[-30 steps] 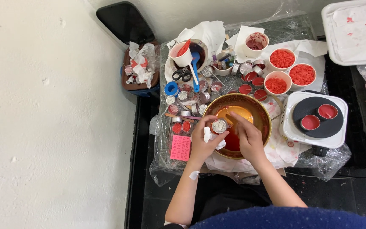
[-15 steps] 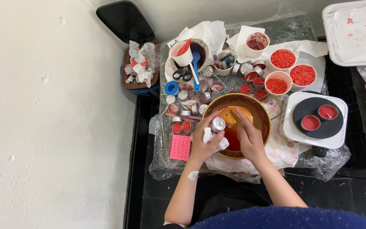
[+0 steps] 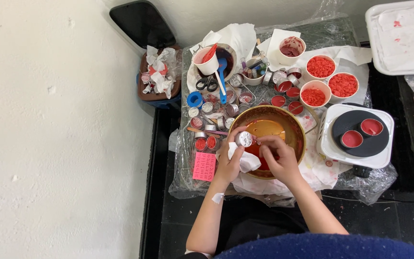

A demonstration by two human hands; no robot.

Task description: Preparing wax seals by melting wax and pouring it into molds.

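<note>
My left hand (image 3: 229,162) holds a small round metal tin (image 3: 244,138) together with a crumpled white tissue (image 3: 243,160), just over the near left rim of a brass bowl (image 3: 297,128). The bowl holds red liquid and a yellow patch. My right hand (image 3: 276,156) is over the bowl beside the tin, its fingertips pinched near the tin's edge; whether they hold anything is too small to tell.
A white hot plate (image 3: 358,135) with two red-filled tins stands to the right. Three white cups of red flakes (image 3: 329,79) sit behind the bowl. Several small tins (image 3: 207,124), scissors (image 3: 206,84), a blue spoon, a pink note (image 3: 204,166) and a bin (image 3: 156,76) lie left.
My hands have stayed over the bowl's near rim; the tin has turned slightly in my left hand and my right fingertips have shifted closer to it.
</note>
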